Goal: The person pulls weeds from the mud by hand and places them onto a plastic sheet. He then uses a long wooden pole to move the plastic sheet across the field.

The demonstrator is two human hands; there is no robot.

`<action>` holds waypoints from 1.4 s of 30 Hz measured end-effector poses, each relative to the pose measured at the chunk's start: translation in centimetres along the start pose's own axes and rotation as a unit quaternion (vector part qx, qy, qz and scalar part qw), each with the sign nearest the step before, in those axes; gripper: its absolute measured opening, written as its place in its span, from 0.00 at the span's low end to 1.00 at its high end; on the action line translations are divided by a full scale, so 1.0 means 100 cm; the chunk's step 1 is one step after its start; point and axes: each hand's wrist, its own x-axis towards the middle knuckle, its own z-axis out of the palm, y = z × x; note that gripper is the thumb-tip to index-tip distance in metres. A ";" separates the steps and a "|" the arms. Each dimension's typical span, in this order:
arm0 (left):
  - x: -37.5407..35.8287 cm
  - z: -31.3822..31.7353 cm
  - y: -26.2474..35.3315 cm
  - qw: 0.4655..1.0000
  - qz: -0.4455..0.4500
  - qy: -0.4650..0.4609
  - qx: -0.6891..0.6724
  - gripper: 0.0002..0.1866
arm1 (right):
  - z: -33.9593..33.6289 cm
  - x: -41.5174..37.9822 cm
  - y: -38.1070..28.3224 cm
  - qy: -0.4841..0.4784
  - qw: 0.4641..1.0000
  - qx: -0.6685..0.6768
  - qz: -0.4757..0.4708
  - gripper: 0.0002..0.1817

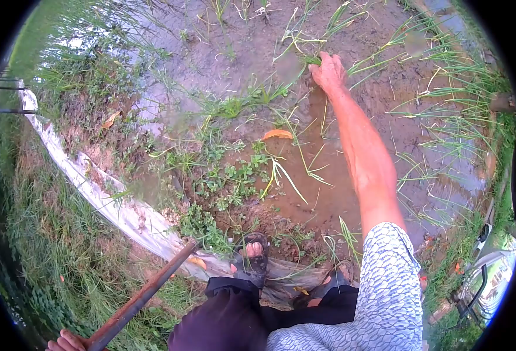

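Observation:
My right hand (330, 71) reaches far out over the wet mud, its fingers closed on a small tuft of green weeds (311, 59). Long thin green onion-like leaves (335, 28) lean just beyond it. At the bottom left edge, my left hand (66, 341) is partly in view, fingers wrapped round a brown wooden pole (144, 295). The pole slants up to the right, its visible end close to my foot; its other end is out of view.
Muddy shallow water (322, 158) lies in front, with leafy weeds (214, 175) on the left and an orange-brown leaf (278, 134). A white plastic sheet (103, 196) edges the plot. My sandalled foot (252, 254) stands by it. A bicycle-like frame (480, 286) is at right.

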 end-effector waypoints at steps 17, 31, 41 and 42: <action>-0.003 0.022 -0.004 0.998 0.010 0.062 -0.006 0.14 | 0.022 0.010 0.017 0.157 0.985 0.037 -0.069 0.11; -0.001 0.025 -0.003 0.996 0.016 0.084 -0.007 0.16 | 0.015 0.024 0.022 -0.014 0.997 -0.023 -0.071 0.08; 0.002 0.070 -0.014 0.897 0.071 0.399 0.174 0.09 | -0.059 -0.016 -0.038 -0.361 0.642 0.638 0.222 0.07; -0.003 0.039 -0.008 0.964 0.042 0.240 0.108 0.07 | -0.074 -0.020 -0.042 -0.381 0.578 0.692 0.205 0.07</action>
